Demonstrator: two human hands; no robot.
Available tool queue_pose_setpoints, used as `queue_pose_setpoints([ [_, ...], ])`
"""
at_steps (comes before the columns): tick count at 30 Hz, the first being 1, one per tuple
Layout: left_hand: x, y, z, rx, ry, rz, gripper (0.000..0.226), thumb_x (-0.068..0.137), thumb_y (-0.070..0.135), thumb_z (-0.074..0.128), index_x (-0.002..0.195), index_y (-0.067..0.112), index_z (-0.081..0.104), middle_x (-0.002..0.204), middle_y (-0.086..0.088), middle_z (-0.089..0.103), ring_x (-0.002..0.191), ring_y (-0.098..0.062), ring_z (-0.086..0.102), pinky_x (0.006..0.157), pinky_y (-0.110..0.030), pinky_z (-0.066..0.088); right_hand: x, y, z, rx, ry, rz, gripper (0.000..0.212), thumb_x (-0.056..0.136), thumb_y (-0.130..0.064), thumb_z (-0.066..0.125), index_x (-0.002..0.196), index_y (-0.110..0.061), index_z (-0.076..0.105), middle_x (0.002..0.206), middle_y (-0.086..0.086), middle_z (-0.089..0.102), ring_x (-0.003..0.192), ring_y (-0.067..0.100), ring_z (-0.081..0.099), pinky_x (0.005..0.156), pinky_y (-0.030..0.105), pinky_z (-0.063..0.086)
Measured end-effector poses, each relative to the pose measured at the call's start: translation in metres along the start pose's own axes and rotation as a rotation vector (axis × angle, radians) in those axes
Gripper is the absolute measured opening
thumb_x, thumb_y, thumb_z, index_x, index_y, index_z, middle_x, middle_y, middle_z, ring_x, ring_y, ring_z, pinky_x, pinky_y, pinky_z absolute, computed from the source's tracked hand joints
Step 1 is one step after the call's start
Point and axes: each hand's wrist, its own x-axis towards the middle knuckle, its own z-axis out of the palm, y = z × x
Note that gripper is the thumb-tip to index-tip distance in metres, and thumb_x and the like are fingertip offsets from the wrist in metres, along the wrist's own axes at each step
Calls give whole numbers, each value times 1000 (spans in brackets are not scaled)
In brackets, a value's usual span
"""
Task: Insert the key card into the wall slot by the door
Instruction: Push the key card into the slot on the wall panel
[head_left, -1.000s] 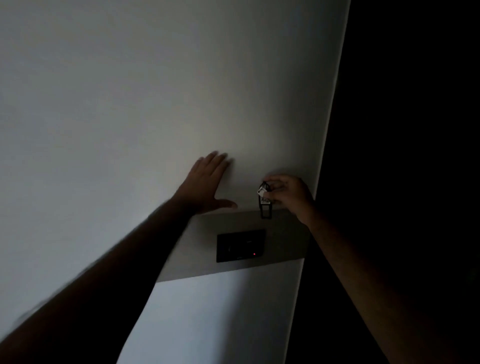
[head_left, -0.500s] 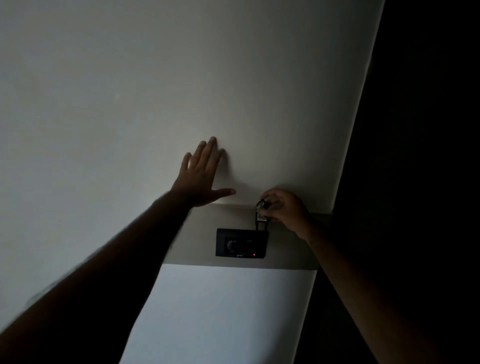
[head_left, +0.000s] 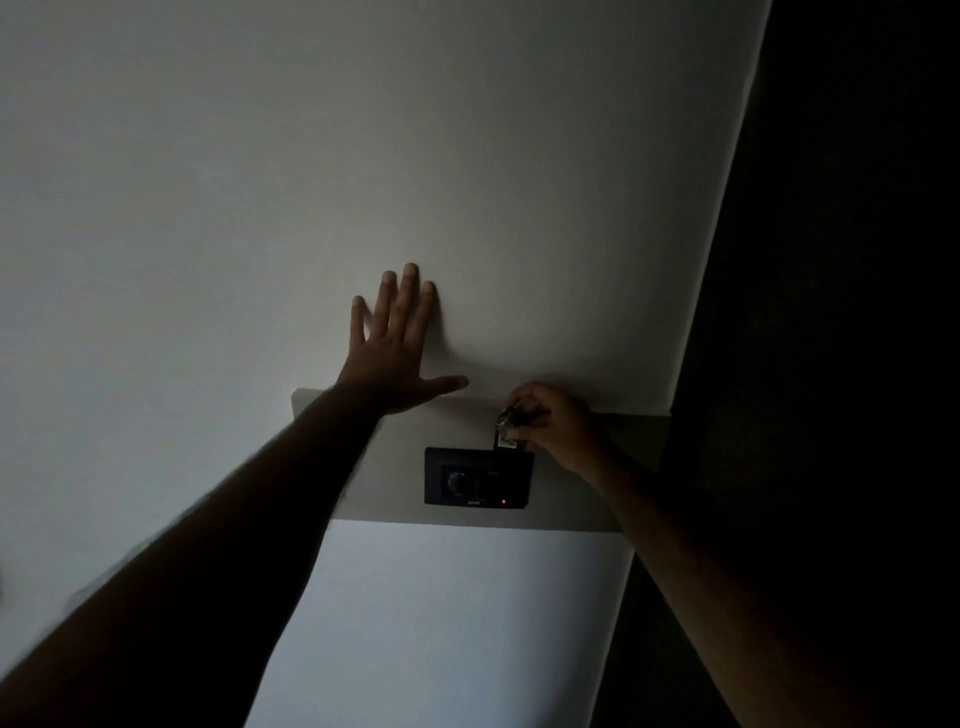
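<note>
The room is dim. A black wall slot unit (head_left: 478, 478) with a dial and a small red light sits on a grey panel (head_left: 379, 467). My right hand (head_left: 556, 423) pinches a small key card (head_left: 505, 441) with a metal ring on top, held upright. The card's lower end meets the top edge of the unit at its right side; how deep it sits I cannot tell. My left hand (head_left: 392, 348) lies flat on the white wall above and left of the unit, fingers spread and holding nothing.
The white wall (head_left: 260, 182) fills most of the view. Its corner edge (head_left: 717, 234) runs down the right side, and beyond it lies a dark area (head_left: 857, 312) with nothing discernible.
My right hand has lowered the key card from above the panel's top edge down to the top of the black unit. My left hand has stayed flat on the wall.
</note>
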Motion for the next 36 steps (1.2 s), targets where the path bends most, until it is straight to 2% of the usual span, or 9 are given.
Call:
queue_pose_setpoints([
  [2, 0, 0, 2, -7, 1, -2, 131, 71, 99, 36, 162, 16, -8, 171, -9, -19, 157, -33, -17, 121, -68, 6, -1, 4, 3, 16, 20, 3, 51, 69, 2, 84, 84, -43, 69, 80, -14, 75, 74, -1, 71, 59, 20, 59],
  [5, 0, -1, 2, -18, 1, -1, 131, 70, 99, 36, 162, 17, -9, 170, -9, -20, 157, -32, -18, 121, -67, 3, -5, 6, 9, 33, 20, 29, 53, 70, 7, 83, 83, -42, 68, 85, -5, 71, 80, 14, 72, 65, 35, 64],
  [7, 0, -1, 2, -34, 4, -1, 131, 70, 99, 36, 162, 18, -10, 170, -8, -21, 157, -32, -18, 121, -66, 2, -7, 6, 12, 30, -12, 25, 52, 72, 8, 81, 87, -39, 66, 89, 2, 69, 83, 20, 72, 69, 39, 65],
  [11, 0, -4, 1, -45, -7, 5, 131, 70, 99, 36, 162, 19, -10, 170, -6, -21, 156, -31, -19, 122, -68, 5, -9, 8, 21, -31, -55, -5, 40, 74, 8, 80, 100, -16, 63, 99, 23, 71, 91, 35, 72, 81, 47, 60],
  [17, 1, -3, -1, -51, -15, 4, 131, 70, 100, 35, 162, 20, -13, 170, -5, -24, 156, -29, -21, 123, -66, 3, -10, 9, 25, -86, -57, -35, 42, 75, 6, 80, 112, -2, 62, 103, 20, 74, 93, 31, 74, 82, 40, 61],
  [23, 0, -3, -1, -43, -7, 5, 131, 70, 100, 35, 162, 19, -11, 170, -6, -22, 156, -30, -21, 122, -67, 4, -14, 13, 28, -175, -23, -110, 45, 78, 1, 81, 121, 0, 67, 110, 16, 75, 99, 23, 73, 88, 28, 58],
  [28, 0, -1, -2, -37, -14, 3, 131, 70, 100, 35, 162, 18, -11, 170, -8, -22, 156, -31, -20, 122, -68, 5, -15, 17, 29, -211, -15, -132, 47, 79, -1, 81, 123, -1, 66, 115, 15, 74, 103, 20, 72, 92, 33, 59],
  [32, 0, 0, -2, -33, -9, 11, 130, 71, 99, 35, 162, 18, -12, 170, -9, -20, 156, -32, -19, 122, -68, 5, -19, 21, 30, -258, 16, -121, 47, 80, -7, 81, 125, -8, 67, 117, 10, 74, 104, 16, 71, 92, 35, 60],
  [36, -1, -1, -2, -32, -15, 2, 130, 71, 99, 36, 162, 18, -11, 170, -8, -22, 156, -32, -20, 122, -69, 5, -23, 25, 31, -257, 40, -106, 46, 81, -8, 80, 125, -9, 67, 117, 9, 74, 105, 18, 72, 92, 39, 60],
])
